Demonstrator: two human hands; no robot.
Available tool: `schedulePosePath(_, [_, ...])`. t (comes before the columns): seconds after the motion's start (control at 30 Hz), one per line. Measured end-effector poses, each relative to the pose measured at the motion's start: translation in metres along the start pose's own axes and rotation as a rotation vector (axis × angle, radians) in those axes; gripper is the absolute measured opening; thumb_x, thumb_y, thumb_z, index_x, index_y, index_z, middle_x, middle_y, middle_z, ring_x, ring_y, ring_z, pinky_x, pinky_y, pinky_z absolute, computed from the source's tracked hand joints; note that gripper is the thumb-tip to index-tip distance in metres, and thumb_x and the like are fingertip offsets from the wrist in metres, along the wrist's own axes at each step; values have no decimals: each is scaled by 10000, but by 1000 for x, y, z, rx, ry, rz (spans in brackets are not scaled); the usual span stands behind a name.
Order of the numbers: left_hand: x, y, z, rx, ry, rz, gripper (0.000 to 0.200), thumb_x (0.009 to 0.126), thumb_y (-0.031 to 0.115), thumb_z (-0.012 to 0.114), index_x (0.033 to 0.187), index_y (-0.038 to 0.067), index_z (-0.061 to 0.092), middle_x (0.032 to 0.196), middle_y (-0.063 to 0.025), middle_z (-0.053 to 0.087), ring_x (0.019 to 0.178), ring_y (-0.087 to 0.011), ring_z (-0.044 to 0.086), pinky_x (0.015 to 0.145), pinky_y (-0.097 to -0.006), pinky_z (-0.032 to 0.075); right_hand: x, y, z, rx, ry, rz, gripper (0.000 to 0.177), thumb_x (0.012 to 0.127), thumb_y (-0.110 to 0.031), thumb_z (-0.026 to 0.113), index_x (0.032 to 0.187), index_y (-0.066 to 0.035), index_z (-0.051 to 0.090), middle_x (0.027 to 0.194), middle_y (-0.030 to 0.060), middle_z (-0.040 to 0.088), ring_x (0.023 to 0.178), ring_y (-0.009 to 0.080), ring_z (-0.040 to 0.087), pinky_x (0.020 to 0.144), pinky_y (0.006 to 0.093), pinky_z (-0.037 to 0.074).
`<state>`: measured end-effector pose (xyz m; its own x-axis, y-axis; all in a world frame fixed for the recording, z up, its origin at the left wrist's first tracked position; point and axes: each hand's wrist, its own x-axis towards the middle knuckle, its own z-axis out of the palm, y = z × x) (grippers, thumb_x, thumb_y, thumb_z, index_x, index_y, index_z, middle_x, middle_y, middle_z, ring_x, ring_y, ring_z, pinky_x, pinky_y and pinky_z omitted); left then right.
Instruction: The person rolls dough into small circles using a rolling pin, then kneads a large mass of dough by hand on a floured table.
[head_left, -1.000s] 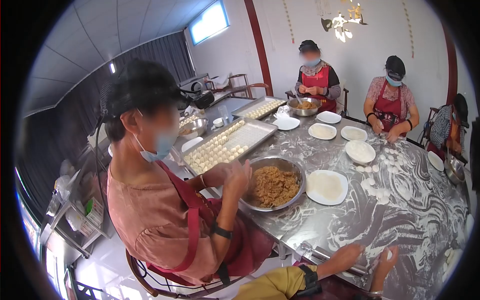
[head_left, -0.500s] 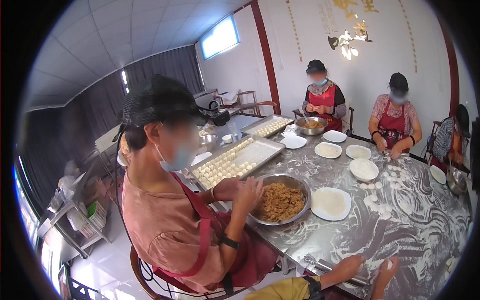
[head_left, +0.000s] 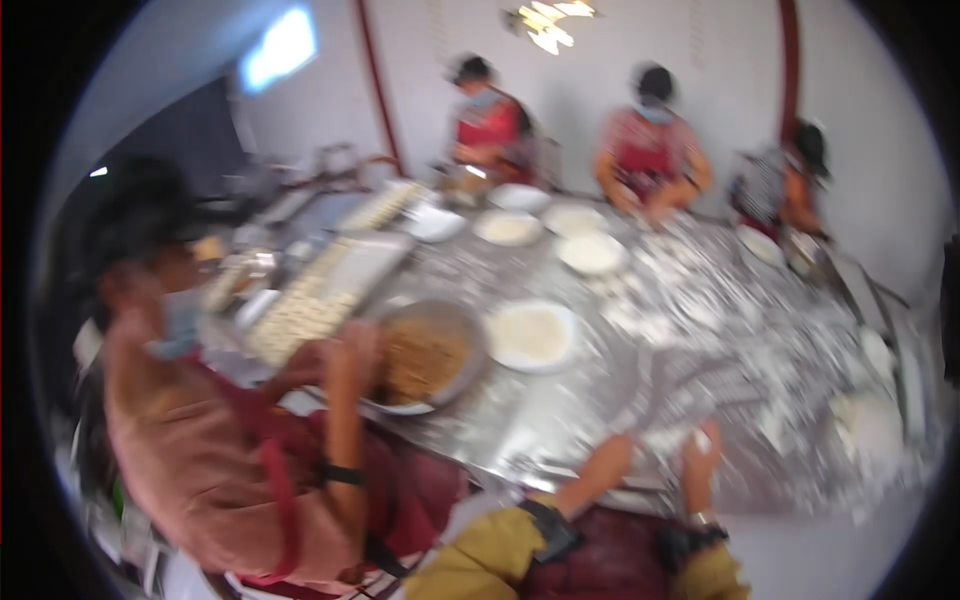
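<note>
The view is motion-blurred. My left hand (head_left: 612,458) lies over a metal rolling pin (head_left: 560,474) at the near edge of the floured table (head_left: 640,385). My right hand (head_left: 700,452) is just to its right, fingertips pinching a small white dough piece (head_left: 704,436). Both forearms wear yellow sleeves and dark wrist straps.
A person in a red apron (head_left: 200,440) sits close on my left, hands by a steel bowl of brown filling (head_left: 425,355). Beside the bowl stand a white plate (head_left: 530,335) and a tray of dumplings (head_left: 320,295). Three more people (head_left: 650,140) work at the far side.
The camera has swung sharply right and down, blurring everything. My hands stay at the table edge on the rolling pin and the dough.
</note>
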<state>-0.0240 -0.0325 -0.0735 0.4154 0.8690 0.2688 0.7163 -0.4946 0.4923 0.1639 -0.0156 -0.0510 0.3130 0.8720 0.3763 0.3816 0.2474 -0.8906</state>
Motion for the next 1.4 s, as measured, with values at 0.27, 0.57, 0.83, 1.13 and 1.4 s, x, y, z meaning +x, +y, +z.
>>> schedulePosePath(0.27, [21, 11, -56, -491, -103, -280, 90, 817, 75, 632, 883, 16, 616, 720, -74, 629, 627, -124, 566, 582, -275, 470, -10, -54, -13, 111, -37, 22, 111, 794, -76, 597, 770, -35, 497, 630, 49, 494, 573, 103, 471, 532, 279, 407])
schedulePosePath(0.57, [38, 20, -58, -359, -287, -282, 61, 791, 59, 644, 834, 25, 617, 745, -103, 636, 656, -185, 601, 626, -309, 479, -8, -105, -25, 135, -175, 92, 127, 791, -108, 602, 776, -22, 508, 619, 81, 518, 586, 148, 522, 551, 319, 433])
schedulePosePath(0.83, [56, 29, -40, -40, -192, -119, 116, 797, 154, 562, 795, 55, 624, 768, -179, 618, 749, -375, 597, 679, -420, 471, 46, -46, 32, 13, -137, -6, 140, 781, -115, 617, 785, -25, 510, 686, 137, 525, 603, 210, 495, 577, 343, 425])
schedulePosePath(1.13, [39, 32, -52, -201, -163, -200, 86, 816, 114, 550, 823, 33, 577, 748, -193, 611, 722, -376, 595, 657, -407, 464, 19, -47, 14, 25, -45, -31, 144, 820, -109, 591, 772, -33, 479, 631, 64, 497, 571, 123, 463, 519, 296, 405])
schedulePosePath(1.4, [43, 26, -57, -167, -296, -166, 137, 832, 160, 553, 891, 49, 609, 842, -201, 620, 803, -385, 592, 722, -445, 466, 8, -38, 3, -29, -55, -64, 145, 793, -133, 624, 811, -39, 516, 669, 154, 541, 540, 239, 535, 522, 376, 433])
